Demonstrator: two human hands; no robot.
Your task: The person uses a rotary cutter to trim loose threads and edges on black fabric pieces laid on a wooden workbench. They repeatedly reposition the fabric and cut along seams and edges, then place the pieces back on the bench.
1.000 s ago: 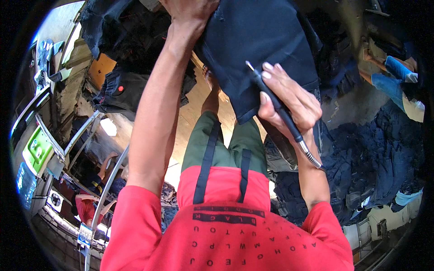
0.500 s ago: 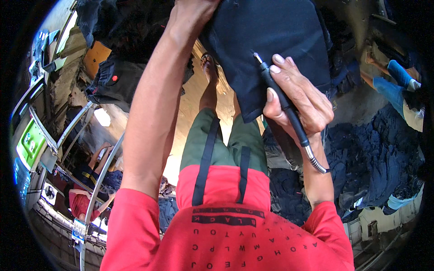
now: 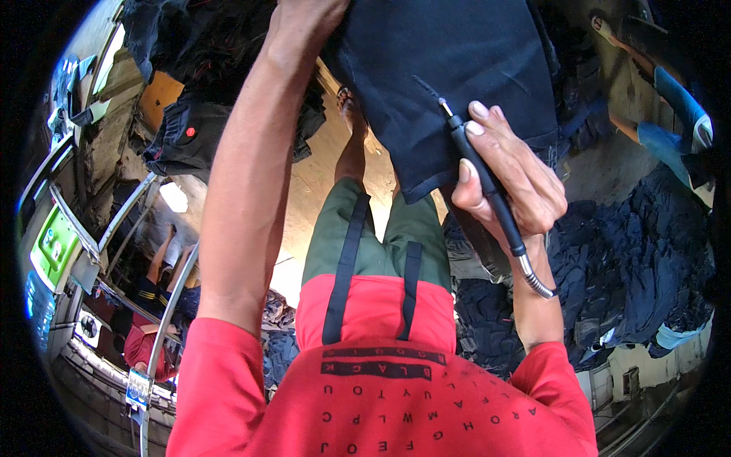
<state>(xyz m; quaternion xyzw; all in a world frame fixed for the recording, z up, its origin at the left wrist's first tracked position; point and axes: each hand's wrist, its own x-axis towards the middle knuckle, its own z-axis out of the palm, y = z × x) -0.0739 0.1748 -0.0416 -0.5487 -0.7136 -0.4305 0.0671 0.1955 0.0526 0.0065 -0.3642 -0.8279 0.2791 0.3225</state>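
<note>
My right hand (image 3: pixel 518 167) is closed around a slim black pen-shaped rotary grinder handpiece (image 3: pixel 487 183) with a thin metal tip and a springy metal sleeve at its cable end. The tip rests on or just over a dark navy garment panel (image 3: pixel 457 46), apparently denim, spread out in front of me. A short, faint scuffed line runs up and left from the tip on the cloth. My left hand (image 3: pixel 312 11) is at the upper edge, by the garment's left side; its fingers are out of sight.
Heaps of dark garments (image 3: pixel 624 259) lie at the right, and more dark clothes (image 3: pixel 190 129) at the left. A curved metal rail (image 3: pixel 171 305) and a green tray (image 3: pixel 57 244) are at far left. Other people are at the left (image 3: pixel 148 346) and right (image 3: pixel 662 137).
My right hand and the handpiece have shifted slightly down and right, and the scuffed line looks longer. My left arm has moved a little left. The person at right has moved a leg.
</note>
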